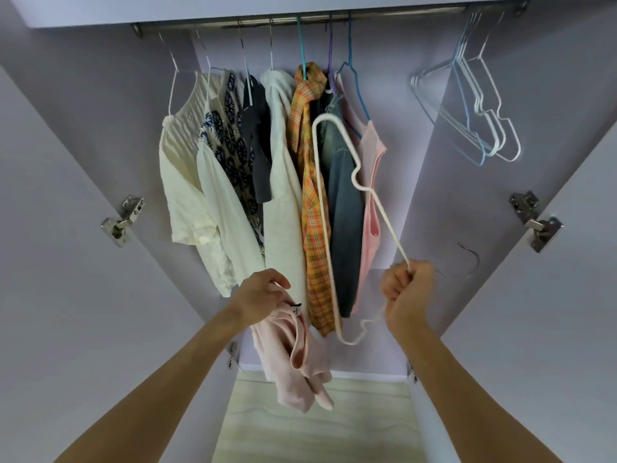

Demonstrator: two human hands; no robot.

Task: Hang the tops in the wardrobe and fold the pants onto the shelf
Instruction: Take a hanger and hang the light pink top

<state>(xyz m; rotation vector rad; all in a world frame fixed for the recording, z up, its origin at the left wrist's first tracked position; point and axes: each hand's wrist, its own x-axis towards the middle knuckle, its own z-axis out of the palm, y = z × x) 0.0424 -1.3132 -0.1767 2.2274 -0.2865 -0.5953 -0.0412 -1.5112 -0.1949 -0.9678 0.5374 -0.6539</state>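
My left hand (pixel 263 292) grips a pale pink top (pixel 297 359) by its neck, and the cloth hangs down in front of the wardrobe. My right hand (pixel 405 292) holds a white hanger (pixel 325 228) near its hook, with the frame tilted up to the left across the hung clothes. Several tops hang on the metal rail (pixel 300 18): a cream blouse (pixel 187 182), a patterned top (pixel 230 135), a white shirt (pixel 283 182), an orange plaid shirt (pixel 312 208), a denim garment (pixel 344 208) and a pink top (pixel 370 202).
Several empty hangers (pixel 480 105) hang at the right end of the rail. Both wardrobe doors stand open, with hinges at the left (pixel 122 220) and right (pixel 536 220). A light wooden shelf (pixel 317 422) lies below the clothes.
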